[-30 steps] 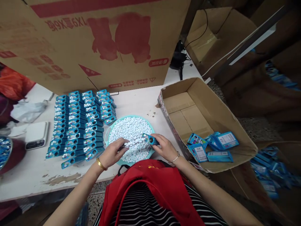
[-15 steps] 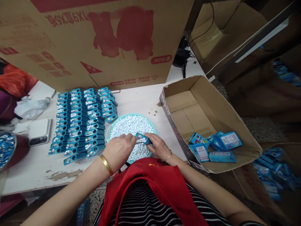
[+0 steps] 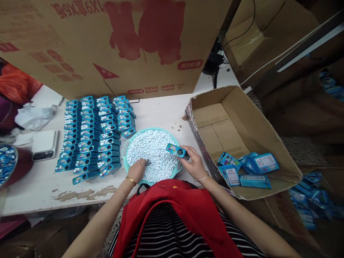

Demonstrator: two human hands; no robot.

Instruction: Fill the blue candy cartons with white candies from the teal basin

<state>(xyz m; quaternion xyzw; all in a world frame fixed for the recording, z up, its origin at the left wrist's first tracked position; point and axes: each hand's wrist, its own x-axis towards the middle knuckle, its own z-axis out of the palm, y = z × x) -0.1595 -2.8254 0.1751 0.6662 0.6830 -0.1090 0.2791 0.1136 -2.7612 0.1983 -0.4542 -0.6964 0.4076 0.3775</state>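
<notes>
A teal basin (image 3: pixel 128 168) full of small pale blue-white candies (image 3: pixel 153 150) sits on the white table in front of me. My right hand (image 3: pixel 194 164) grips a small blue candy box (image 3: pixel 176 150) by one end and holds it over the basin's right side. My left hand (image 3: pixel 138 169) reaches down into the candies at the basin's near edge, fingers curled among them; what they hold is hidden. Left of the basin lie rows of several identical blue boxes (image 3: pixel 94 136), packed side by side.
An open cardboard carton (image 3: pixel 252 132) at the right holds a few blue packets (image 3: pixel 247 166). A large printed carton (image 3: pixel 113 43) stands behind the table. A white scale (image 3: pixel 44 145) and a dark bowl (image 3: pixel 10 165) sit at the left. More blue packets (image 3: pixel 309 200) lie on the floor.
My left hand has left the box and dropped into the candies at the basin's near edge. My right hand has swung the blue box to the right, held alone.
</notes>
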